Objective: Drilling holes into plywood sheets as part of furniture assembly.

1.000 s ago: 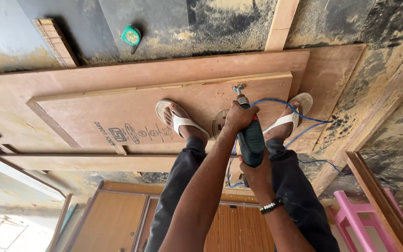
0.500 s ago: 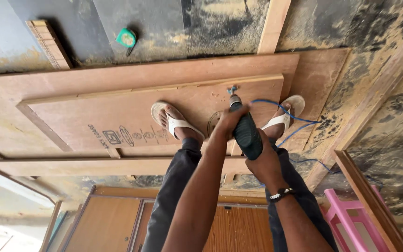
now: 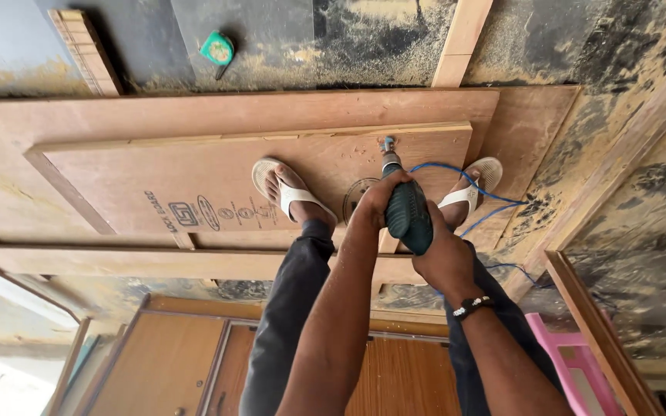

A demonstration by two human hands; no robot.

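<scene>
1. Underfoot, a large reddish-brown plywood sheet (image 3: pixel 217 166) lies flat on the dusty floor, stacked on a wider brown board (image 3: pixel 194 112), and the person stands on it in white sandals (image 3: pixel 294 196).
2. Between the two feet, a dark green power drill (image 3: pixel 408 212) points straight down, its bit touching the plywood sheet near the far edge.
3. The left hand (image 3: pixel 379 202) is wrapped over the front of the drill body, fingers curled around it close to the chuck.
4. The right hand (image 3: pixel 445 258) is closed around the rear of the drill from behind, nearer the camera; a beaded dark bracelet (image 3: pixel 472 306) sits on that wrist.
5. Both hands touch the drill and sit just beside each other, the left one further forward.
6. A blue cable (image 3: pixel 464 181) loops from the drill across the sheet by the right foot.
7. A round ring-shaped mark (image 3: pixel 358 196) shows on the plywood just beside the left hand.
8. A small green tape measure (image 3: pixel 216 48) lies on the floor well beyond the boards.
9. A pink plastic stool (image 3: pixel 572 370) stands at the lower right, near a wooden frame (image 3: pixel 595 331).
</scene>
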